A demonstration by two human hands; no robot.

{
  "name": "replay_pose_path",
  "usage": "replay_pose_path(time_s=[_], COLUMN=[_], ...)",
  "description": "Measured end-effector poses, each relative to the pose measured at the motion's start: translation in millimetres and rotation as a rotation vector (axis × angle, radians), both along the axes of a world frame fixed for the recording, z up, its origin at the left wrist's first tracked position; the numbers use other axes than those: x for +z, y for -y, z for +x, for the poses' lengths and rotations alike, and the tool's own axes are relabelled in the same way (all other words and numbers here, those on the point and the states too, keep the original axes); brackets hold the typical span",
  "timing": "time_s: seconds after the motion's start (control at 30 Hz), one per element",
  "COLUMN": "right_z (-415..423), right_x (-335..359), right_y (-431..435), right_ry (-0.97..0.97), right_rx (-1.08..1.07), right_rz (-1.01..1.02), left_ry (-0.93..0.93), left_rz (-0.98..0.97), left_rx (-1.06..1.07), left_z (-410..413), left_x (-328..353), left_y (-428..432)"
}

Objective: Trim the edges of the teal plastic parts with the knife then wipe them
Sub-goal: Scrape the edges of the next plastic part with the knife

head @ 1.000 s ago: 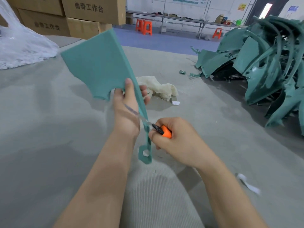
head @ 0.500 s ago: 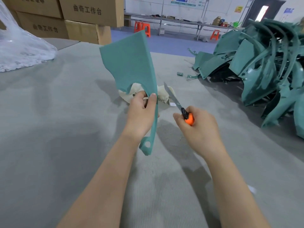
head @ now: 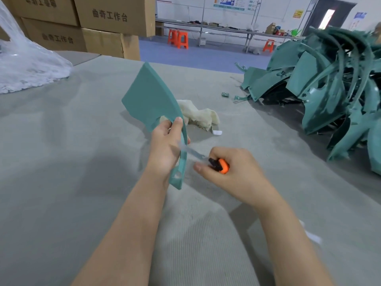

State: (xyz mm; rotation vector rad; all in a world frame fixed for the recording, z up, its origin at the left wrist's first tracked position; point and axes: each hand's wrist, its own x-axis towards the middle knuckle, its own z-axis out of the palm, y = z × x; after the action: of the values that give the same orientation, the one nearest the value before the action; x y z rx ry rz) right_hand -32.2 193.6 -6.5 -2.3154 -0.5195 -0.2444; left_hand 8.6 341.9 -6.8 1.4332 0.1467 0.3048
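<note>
Status: mid-trim, one part in hand.

Far-left edge of the table (head: pixel 61 162): a heap of clear plastic film (head: pixel 24 65), not involved.

Centre: the left hand (head: pixel 165 147) grips the teal plastic part (head: pixel 150 96) by its narrow neck. One digit lies up along the rim. The part is upright and off the table, holed tab pointing down.

On the table just behind it lies the cream wiping rag (head: pixel 198 115), untouched, with a small white scrap (head: pixel 217 132) beside it.

Next right: utility knife (head: pixel 218 165), orange body, blade out and laid against the part's right edge, close beside the left hand. The blade is motion-blurred, so I can't tell exactly where it bites. The right hand (head: pixel 237 176) is fisted round the knife handle.

Right edge of the table: a big pile of teal parts (head: pixel 329 85). I can't tell whether they are trimmed or raw.

My read: trimming of this piece is in progress and the wipe is not started. If that pile is raw stock, most of the job is ahead.
</note>
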Motion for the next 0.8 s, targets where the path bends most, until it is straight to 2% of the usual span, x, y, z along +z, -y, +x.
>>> replay_pose_path(time_s=[0.13, 0.47, 0.67, 0.8], right_z=[-5, -4, -3, 0], right_x=[0, -4, -6, -4], right_y=[-8, -17, -18, -16], right_ry=[-0.02, 0.052, 0.054, 0.037], right_rx=[0.121, 0.039, 0.001, -0.049], right_rz=[-0.111, -0.148, -0.149, -0.141], left_ry=[-0.068, -0.116, -0.119, -0.098], left_rz=[-0.073, -0.301, -0.339, -0.271], left_rx=[-0.009, -0.019, -0.025, -0.026], left_z=[4, 4, 4, 3], left_x=[1, 1, 0, 0], left_y=[-4, -4, -3, 1])
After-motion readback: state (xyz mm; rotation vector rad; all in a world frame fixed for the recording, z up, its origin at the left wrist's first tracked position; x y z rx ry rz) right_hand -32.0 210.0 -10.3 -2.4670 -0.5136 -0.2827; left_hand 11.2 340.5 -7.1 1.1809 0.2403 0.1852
